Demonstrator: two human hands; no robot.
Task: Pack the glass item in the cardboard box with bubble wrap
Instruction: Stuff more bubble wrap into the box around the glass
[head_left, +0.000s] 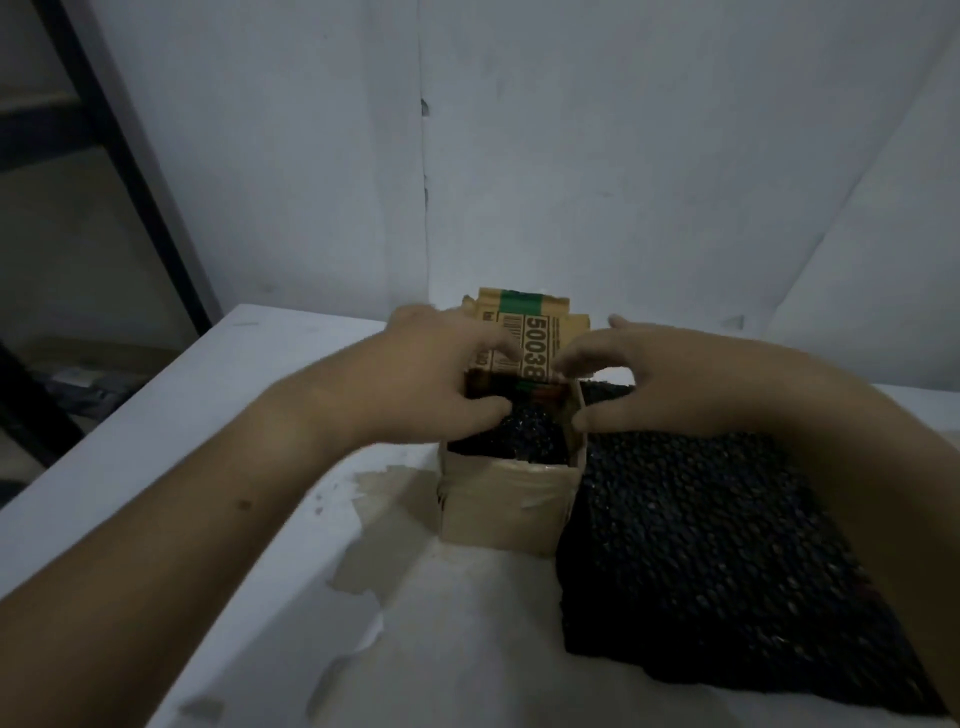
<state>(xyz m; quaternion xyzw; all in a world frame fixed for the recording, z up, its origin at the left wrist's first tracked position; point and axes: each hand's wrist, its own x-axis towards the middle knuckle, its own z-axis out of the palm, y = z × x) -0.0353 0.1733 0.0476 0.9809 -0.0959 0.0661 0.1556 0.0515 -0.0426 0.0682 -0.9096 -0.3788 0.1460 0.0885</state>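
One cardboard box (506, 499) stands between your hands, black bubble wrap (524, 434) packed inside; the glass itself is hidden. Your left hand (415, 374) and right hand (639, 374) curl their fingers onto the printed flap (535, 338), left thumb on the wrap, right thumb on the box wall. A spare pile (717, 545) lies just right of the box.

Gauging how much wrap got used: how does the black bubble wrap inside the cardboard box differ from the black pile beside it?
The wrap in the box is a small bunched wad between the cardboard box walls; the pile is far larger, spread on the table. The left hand touches the wad, not the pile. Both are black and bubbled.
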